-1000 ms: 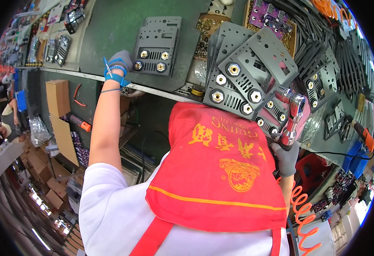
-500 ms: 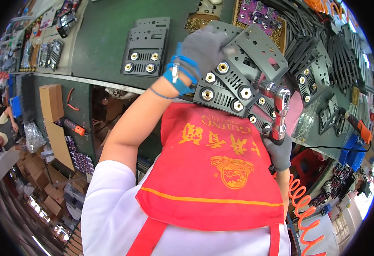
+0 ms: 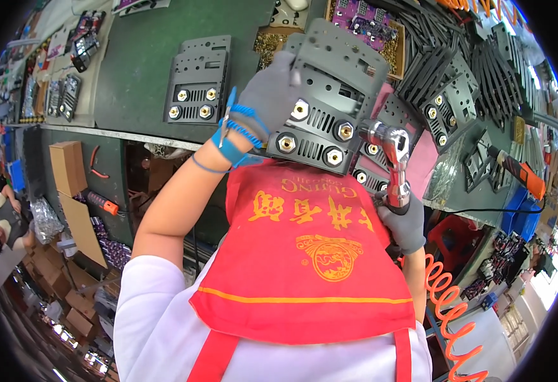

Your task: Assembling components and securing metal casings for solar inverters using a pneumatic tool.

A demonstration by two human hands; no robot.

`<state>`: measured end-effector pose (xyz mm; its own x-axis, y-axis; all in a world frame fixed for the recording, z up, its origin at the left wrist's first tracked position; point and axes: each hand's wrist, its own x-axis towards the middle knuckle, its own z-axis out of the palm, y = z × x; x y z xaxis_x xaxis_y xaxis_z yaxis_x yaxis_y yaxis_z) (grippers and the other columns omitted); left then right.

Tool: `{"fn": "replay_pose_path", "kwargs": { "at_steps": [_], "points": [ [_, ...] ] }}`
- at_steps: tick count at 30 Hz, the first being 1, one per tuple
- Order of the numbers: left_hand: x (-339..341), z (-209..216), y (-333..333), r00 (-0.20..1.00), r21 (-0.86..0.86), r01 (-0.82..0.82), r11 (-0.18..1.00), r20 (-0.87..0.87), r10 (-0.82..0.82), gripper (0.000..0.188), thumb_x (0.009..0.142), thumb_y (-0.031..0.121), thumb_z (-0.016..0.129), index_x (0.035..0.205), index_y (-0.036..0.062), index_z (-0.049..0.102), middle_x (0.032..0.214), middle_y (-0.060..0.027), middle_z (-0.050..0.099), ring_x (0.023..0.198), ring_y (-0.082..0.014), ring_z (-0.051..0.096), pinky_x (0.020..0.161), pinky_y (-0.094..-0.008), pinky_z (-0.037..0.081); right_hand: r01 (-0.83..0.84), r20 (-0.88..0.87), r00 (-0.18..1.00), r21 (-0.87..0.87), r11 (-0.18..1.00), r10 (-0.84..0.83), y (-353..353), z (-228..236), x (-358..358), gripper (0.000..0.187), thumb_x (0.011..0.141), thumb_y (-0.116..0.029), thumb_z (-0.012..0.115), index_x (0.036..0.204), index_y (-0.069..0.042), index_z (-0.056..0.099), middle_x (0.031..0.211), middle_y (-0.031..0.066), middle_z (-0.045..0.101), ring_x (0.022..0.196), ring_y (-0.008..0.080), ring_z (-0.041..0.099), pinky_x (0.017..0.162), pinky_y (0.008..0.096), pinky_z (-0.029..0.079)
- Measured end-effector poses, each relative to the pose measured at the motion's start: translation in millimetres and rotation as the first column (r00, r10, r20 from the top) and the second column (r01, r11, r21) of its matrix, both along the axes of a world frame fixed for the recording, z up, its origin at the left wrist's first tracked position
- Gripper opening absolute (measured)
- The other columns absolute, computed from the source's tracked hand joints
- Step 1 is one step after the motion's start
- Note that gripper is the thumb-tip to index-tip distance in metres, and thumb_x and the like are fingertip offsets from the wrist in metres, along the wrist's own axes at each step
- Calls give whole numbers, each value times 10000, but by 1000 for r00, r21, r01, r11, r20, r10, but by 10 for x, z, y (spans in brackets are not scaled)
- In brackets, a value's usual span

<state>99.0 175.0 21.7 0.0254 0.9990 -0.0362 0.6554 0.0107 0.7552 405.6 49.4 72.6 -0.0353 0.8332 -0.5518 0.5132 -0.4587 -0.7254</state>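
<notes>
Watching remotely: green counter (image 3: 139, 70) | grey panels (image 3: 317, 139) stacked at its near edge, presumably for reach | chrome wrench (image 3: 397, 164) grasped low by the right hand (image 3: 406, 227), likely leaving its head free | left hand (image 3: 269, 92) touching the top panel's (image 3: 343, 57) left edge, perhaps steadying it; whether gripping, I can't say | hex nuts (image 3: 334, 156) face up, probably for access

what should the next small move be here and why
Probably lift the top grey panel with the left hand: that hand is at its left edge, the panel lies over others, and the right hand is occupied holding the ratchet wrench.
</notes>
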Motion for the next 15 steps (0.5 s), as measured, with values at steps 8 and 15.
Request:
{"fn": "replay_pose_path", "kwargs": {
  "at_steps": [8,15],
  "points": [
    [26,-176,-246,914,-81,-247,966,312,260,256,951,173,520,1074,-47,568,754,-164,669,668,-247,659,654,-343,516,-229,189,955,-14,973,228,201,-94,-62,390,696,-172,698,1033,7,617,802,161,664,739,237,664,703,341,500],
    [64,-313,-261,926,-73,-293,953,226,302,231,948,207,505,957,-16,566,777,-256,617,767,-457,596,654,-487,469,-265,245,936,17,964,253,218,-196,-141,339,725,-134,697,1018,14,611,785,115,650,714,171,612,675,313,487]
  ]
}}
